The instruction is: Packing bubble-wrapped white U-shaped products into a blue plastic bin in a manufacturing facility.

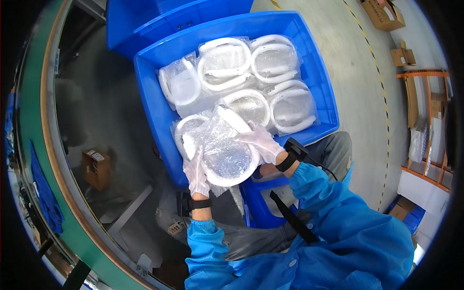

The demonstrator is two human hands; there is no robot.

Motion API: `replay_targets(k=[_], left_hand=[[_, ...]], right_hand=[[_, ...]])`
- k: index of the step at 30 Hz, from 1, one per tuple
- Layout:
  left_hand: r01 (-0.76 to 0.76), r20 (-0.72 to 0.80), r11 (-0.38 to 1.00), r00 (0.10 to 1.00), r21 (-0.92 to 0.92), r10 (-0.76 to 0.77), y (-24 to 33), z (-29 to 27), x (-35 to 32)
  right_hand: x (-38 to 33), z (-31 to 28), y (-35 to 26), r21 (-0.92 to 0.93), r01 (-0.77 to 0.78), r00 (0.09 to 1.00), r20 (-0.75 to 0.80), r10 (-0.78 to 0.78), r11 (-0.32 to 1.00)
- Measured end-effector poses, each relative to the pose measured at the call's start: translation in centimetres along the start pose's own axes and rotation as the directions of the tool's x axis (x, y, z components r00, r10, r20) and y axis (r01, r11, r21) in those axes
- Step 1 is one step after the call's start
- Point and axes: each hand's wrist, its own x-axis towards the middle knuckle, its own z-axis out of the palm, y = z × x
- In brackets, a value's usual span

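Note:
Between my hands is a white, thick curved tube in a clear plastic bag (229, 177), tilted over the near edge of a blue bin (321, 67). My left hand (195, 172), in a thin white glove, closes on its left side. On its upper right side, my right hand (263, 143), gloved the same way, grips the bag with the fingers over the tube. Inside the bin lie several similar bagged white tubes (226, 64), coiled and set side by side. Part of one bagged tube (186, 126) is covered by the one I hold.
Another blue bin (159, 24) stands behind the first. A blue stool-like item (278, 186) is between my legs. To the left runs a green-topped bench (53, 121), with a cardboard box (96, 168) below. An orange-framed rack (427, 125) and cardboard boxes (383, 15) line the right.

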Motion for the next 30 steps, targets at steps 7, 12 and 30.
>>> replay_targets(k=[7, 12, 30], left_hand=[[0.537, 0.339, 0.752, 0.839, -0.383, -0.426, -0.3, -1.4, 1.2], [0.545, 0.345, 0.699, 0.837, -0.464, -0.424, -0.6, -1.6, 2.0], [0.569, 0.548, 0.023, 0.801, -0.822, -0.242, -2.1, 8.2, 9.2]], right_hand=[[2.5, -1.7, 7.8, -0.131, 0.32, 0.936, 0.193, -0.293, 0.938], [2.7, -1.9, 7.2, -0.705, 0.63, 0.768, 0.503, -0.397, 0.325], [34.6, 4.2, -5.8, -0.462, 0.852, 0.175, 0.694, -0.698, -0.246]])
